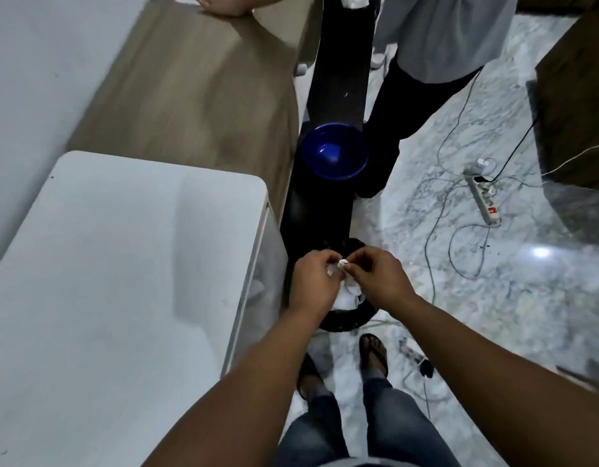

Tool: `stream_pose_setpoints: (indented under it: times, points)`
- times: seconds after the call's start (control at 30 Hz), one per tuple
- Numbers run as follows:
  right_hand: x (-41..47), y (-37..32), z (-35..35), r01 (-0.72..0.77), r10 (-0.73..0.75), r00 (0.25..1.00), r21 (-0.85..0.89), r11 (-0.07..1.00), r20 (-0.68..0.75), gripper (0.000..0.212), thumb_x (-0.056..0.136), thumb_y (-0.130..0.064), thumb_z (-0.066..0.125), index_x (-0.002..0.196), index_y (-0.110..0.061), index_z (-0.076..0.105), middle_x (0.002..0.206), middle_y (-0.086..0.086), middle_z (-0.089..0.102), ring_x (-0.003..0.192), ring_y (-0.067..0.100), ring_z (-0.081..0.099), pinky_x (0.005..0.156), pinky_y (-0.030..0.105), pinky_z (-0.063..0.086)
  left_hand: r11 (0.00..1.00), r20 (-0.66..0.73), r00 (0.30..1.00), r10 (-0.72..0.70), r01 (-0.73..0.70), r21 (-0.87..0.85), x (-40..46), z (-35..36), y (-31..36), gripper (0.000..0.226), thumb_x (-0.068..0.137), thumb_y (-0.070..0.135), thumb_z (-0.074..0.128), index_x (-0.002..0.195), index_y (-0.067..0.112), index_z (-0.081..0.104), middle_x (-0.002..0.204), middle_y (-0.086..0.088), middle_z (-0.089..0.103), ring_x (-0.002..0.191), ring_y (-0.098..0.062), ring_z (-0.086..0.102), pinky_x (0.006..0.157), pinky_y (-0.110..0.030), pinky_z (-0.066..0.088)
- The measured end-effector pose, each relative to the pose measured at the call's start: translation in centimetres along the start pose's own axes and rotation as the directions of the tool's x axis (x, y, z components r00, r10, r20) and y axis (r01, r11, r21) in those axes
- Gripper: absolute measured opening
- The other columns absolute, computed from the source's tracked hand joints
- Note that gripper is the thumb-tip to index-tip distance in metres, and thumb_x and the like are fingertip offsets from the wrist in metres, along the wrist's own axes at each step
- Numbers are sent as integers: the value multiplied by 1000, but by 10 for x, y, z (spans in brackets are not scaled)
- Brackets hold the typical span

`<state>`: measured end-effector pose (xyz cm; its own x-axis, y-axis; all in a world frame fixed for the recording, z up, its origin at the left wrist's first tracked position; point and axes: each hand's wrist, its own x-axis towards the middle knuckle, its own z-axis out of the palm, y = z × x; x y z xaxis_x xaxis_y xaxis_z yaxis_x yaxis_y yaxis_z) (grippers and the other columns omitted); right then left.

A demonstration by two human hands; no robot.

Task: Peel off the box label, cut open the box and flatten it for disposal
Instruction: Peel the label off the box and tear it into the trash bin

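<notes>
My left hand (313, 279) and my right hand (375, 271) meet over a black waste bin (350, 323) on the floor. Between their fingertips they pinch a small crumpled white scrap of label (342, 263). White paper waste (347, 298) lies inside the bin under my hands. No box and no cutting tool are in view.
A white cabinet top (123, 264) stands at the left, a wooden table (197, 89) behind it. A blue bowl (334, 151) sits on a black stand. Another person in dark trousers (392, 112) stands ahead. Cables and a power strip (483, 198) lie on the marble floor at the right.
</notes>
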<state>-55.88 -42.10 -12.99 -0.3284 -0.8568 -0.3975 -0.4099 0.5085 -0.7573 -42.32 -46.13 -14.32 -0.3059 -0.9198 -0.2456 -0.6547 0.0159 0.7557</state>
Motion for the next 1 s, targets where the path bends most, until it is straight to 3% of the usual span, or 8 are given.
stream_pose_setpoints:
  times: [0.17,0.33,0.57,0.7,0.9,1.0]
  points:
    - [32,32,10,-25,28,999,-89,996,43,13,87,-23,72,92,-12,69,86,5,72,83,19,67,75,33,54,990,-4,995,-100,100,102,19,37,-14,17,91,20,70,106,17,76,107,-4,68,97,-21,65,87,-35,55]
    - [49,52,14,-53,65,993,-125,991,97,10,86,-14,69,96,-12,68,89,-2,65,85,16,59,76,28,45,972,28,978,-208,203,120,26,51,-25,36,90,7,63,125,14,69,114,-8,74,107,-27,67,93,-37,55]
    - [47,52,-2,-40,63,985,-140,989,163,13,87,-12,62,98,-15,67,95,2,68,87,18,62,74,26,44,956,29,957,-288,285,64,17,37,-21,31,94,11,61,122,18,71,124,-2,71,112,-18,65,84,-18,43]
    - [39,26,-16,62,-32,972,-122,991,233,13,90,-12,60,101,-18,64,92,-3,65,83,16,59,69,24,43,955,-27,955,-296,297,6,3,16,-2,30,94,17,62,123,19,70,123,1,71,110,-17,66,87,-19,46]
    - [23,-29,-33,263,-208,916,-122,957,342,19,85,-19,63,96,-33,62,93,-9,70,86,14,67,79,40,56,953,-210,932,-295,272,-130,-33,-27,41,28,95,17,62,121,20,72,120,4,72,109,-9,64,91,-17,46]
    - [11,-60,-32,379,-312,856,-90,921,412,20,88,-14,62,103,-28,64,98,-7,70,85,10,66,71,27,54,949,-340,887,-311,269,-166,-59,-47,53,27,96,20,61,121,23,71,121,7,71,110,-7,65,90,-15,44]
